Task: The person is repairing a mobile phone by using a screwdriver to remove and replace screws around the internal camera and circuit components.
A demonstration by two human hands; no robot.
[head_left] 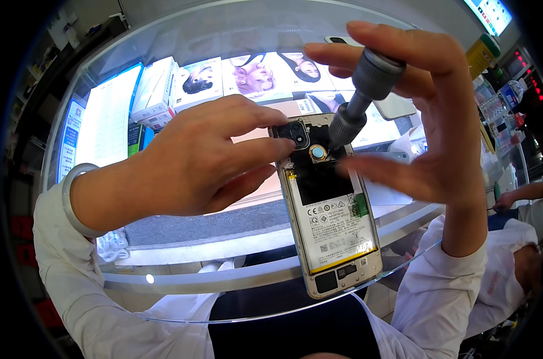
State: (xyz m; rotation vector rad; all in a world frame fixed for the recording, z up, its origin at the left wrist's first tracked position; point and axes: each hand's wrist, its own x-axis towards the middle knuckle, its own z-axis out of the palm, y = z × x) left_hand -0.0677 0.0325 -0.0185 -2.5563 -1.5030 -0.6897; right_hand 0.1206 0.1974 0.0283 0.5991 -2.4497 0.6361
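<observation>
An opened smartphone [334, 230] lies on the glass counter with its back cover off, so its white battery and dark upper board area show. My left hand [193, 155] reaches in from the left. Its fingertips press on the phone's upper left corner, at the black camera module [291, 135]. A thick grey screwdriver [376, 75] stands tilted over the phone, its lower end beside the round blue-and-gold part. My right hand [427, 102] has it by the top, with the fingers curled around the cap. The right thumb is blurred by motion; the screwdriver's tip is hard to make out.
Under the glass lie several product boxes [199, 84] with printed portraits. A white phone [395, 106] rests beyond my right hand. Bottles [511, 96] stand at the far right, where another person's arm [520, 194] shows. The counter's curved glass edge [271, 319] runs close to me.
</observation>
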